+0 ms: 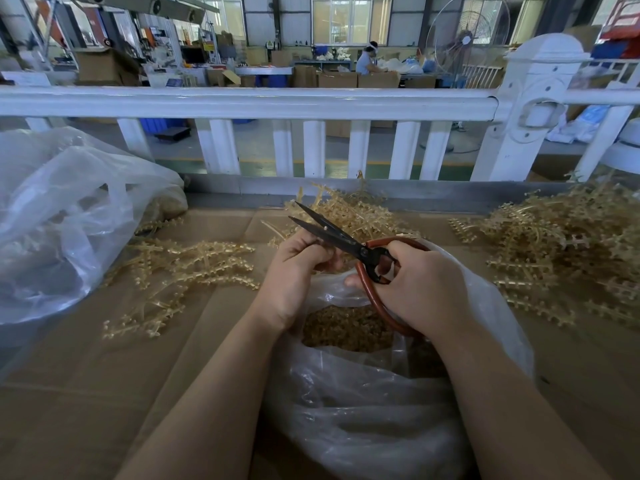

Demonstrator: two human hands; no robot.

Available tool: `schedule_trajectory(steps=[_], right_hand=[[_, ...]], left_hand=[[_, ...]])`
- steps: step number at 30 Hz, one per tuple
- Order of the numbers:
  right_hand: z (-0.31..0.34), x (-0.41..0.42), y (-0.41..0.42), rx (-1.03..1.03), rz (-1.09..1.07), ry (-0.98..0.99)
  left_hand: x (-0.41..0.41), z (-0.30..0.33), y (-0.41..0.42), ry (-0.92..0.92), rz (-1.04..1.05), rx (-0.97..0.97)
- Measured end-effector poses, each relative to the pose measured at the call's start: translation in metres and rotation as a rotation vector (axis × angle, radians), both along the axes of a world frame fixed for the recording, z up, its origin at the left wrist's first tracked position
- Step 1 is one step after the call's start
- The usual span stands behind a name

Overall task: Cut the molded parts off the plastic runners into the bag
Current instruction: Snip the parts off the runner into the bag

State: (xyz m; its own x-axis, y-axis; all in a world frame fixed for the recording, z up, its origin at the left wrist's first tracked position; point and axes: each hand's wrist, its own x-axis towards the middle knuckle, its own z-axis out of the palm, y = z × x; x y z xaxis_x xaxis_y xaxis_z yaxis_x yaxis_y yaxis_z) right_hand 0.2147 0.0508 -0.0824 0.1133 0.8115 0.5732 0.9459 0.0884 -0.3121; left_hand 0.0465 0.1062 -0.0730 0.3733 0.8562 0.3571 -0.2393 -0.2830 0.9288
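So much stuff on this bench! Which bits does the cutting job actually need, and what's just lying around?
In use:
- black scissors with red handles, gripped by the right hand
- left hand, curled beside the blades
- clear plastic bag holding cut tan parts
- tan plastic runner piles

Just lying about:
- crumpled clear bag on the left
- white railing
- cardboard sheet

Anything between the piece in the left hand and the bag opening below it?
Nothing visible. The left hand and the scissors, gripped by the right hand, sit directly over the open bag, whose mouth shows the cut parts. The runner itself is hidden in the fingers.
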Motion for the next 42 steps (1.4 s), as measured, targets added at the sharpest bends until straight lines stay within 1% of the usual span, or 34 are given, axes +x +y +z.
schedule_trajectory(steps=[11,13,15,17,19,25,30,32,38,40,42], right_hand=[[-0.002,0.001,0.002,-0.041,0.058,0.093],[-0.003,0.001,0.003,-0.029,0.064,0.156],[-0.004,0.002,0.004,-0.038,0.079,0.254],[-0.004,0.003,0.005,-0.057,0.113,0.380],[-0.002,0.001,0.006,-0.072,0.142,0.475],[-0.002,-0.002,0.014,-0.113,0.158,0.564],[-0.004,-0.001,0.016,-0.125,0.204,0.678],[-0.004,-0.002,0.016,-0.090,0.212,0.709],[-0.004,-0.004,0.015,-0.035,0.217,0.730],[-0.004,-0.005,0.014,-0.021,0.230,0.725],[-0.004,-0.005,0.013,-0.026,0.247,0.707]], left_hand=[[-0.002,-0.003,0.005,-0.004,0.001,0.009],[-0.002,-0.005,0.007,-0.010,0.029,-0.022],[-0.003,-0.006,0.007,-0.018,0.011,-0.062],[-0.003,-0.006,0.007,0.020,-0.030,-0.075],[-0.002,-0.007,0.006,0.087,-0.029,-0.037],[0.001,-0.006,0.002,0.208,-0.039,0.049],[-0.001,-0.006,0.003,0.248,-0.035,0.065],[-0.002,-0.006,0.003,0.220,-0.018,0.035],[-0.005,-0.005,0.005,-0.030,0.061,-0.131],[-0.004,-0.004,0.005,-0.063,0.082,-0.180],[-0.003,-0.005,0.005,-0.056,0.088,-0.208]])
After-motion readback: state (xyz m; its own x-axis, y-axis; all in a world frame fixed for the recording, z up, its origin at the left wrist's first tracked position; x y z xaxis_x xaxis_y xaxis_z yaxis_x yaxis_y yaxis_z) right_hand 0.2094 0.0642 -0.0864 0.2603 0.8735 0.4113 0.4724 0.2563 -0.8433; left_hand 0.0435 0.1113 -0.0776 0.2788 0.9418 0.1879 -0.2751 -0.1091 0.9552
